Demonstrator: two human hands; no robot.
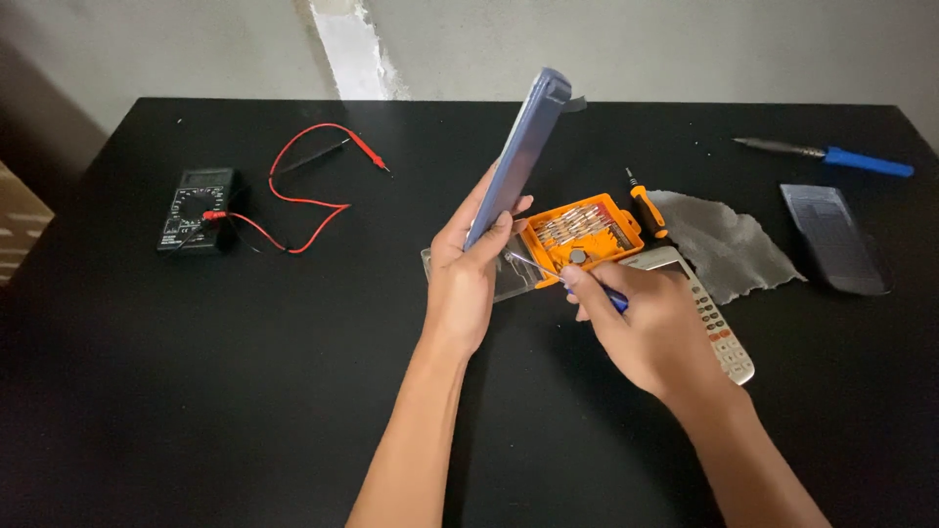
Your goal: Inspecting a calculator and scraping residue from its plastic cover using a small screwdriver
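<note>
Gripping flat blue plastic shell (518, 156), thin metal-shafted screwdriver (548, 269), orange bit case (587, 230)

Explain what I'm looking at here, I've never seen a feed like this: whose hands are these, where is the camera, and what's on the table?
There is no machine: one camera on a person's head looks down at their two bare hands over a black table.

The left hand holds a flat blue-grey plastic cover up on edge. The right hand grips a thin blue-handled screwdriver, its metal tip pointing toward the left hand.

Behind the hands lies an open orange case of screwdriver bits with an orange-handled driver beside it. Under the right hand is a white calculator body with keys, next to a grey cloth and a dark flat panel. Far right lies a blue-handled tool; far left, a black multimeter with red and black leads.
</note>
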